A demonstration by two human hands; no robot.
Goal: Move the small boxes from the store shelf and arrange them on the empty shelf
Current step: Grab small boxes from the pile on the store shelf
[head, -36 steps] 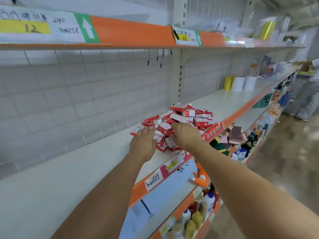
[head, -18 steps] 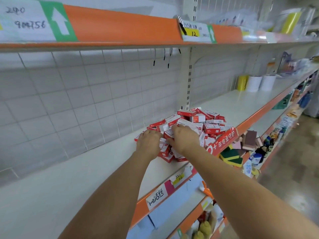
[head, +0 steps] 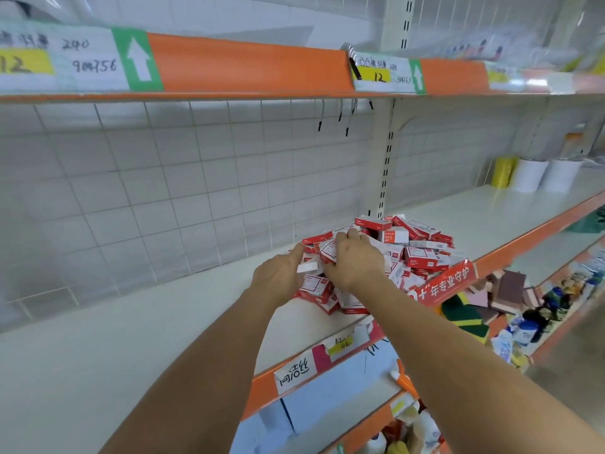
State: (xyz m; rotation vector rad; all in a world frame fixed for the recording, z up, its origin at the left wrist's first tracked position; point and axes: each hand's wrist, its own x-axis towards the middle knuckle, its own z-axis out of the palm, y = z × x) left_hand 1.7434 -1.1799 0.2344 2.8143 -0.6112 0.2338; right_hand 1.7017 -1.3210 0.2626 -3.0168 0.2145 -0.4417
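Note:
A loose heap of small red-and-white boxes (head: 415,249) lies on the pale shelf board (head: 163,322), near its front edge beside the upright post. Both my hands reach into the near left side of the heap. My left hand (head: 280,276) curls its fingers round a small box with a white face at the heap's edge. My right hand (head: 355,260) lies on top of the heap, its fingers wrapped round boxes at the top; the fingertips are partly hidden by the boxes.
A wire grid backs the shelf. An orange-edged shelf (head: 248,65) with price labels hangs overhead. Yellow and white rolls (head: 530,175) stand at the far right. Below right, lower shelves hold sponges (head: 484,299) and bottles (head: 409,430). A red banner (head: 445,283) hangs at the shelf edge.
My right hand has moved up and further onto the heap's top and closed on boxes. My left hand stays at the heap's left edge, now holding a white-faced box.

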